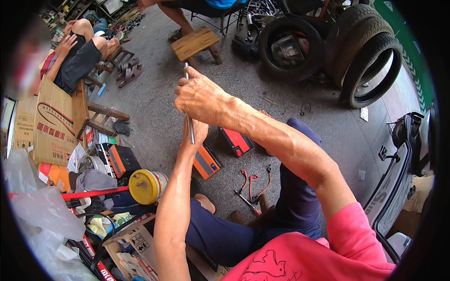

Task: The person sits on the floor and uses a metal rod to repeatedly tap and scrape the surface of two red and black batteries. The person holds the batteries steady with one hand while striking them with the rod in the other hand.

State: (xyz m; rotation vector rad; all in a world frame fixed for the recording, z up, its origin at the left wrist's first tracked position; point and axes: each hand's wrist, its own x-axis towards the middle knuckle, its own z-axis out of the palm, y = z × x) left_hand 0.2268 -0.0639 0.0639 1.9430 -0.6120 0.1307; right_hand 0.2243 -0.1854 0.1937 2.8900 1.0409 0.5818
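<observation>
My right hand [201, 96] is closed around a slim metal rod [191, 131], which sticks out above and below the fist. Just below and behind it is my left hand [200, 130]; the right hand and rod cover part of it, and its fingers are hidden. On the floor beneath lie an orange-and-black battery [206, 161] and, to its right, a red-and-black battery [237, 141]. Short red-ended cables [248, 177] rest nearer to me, beside a thin tool with a red end [247, 202].
A small wooden stool [196, 43] stands ahead, with tyres [290, 49] to its right. A yellow-lidded bucket [144, 186], cardboard box [54, 122] and clutter crowd the left. One person sits at far left, another at the top. A scooter [393, 187] stands right.
</observation>
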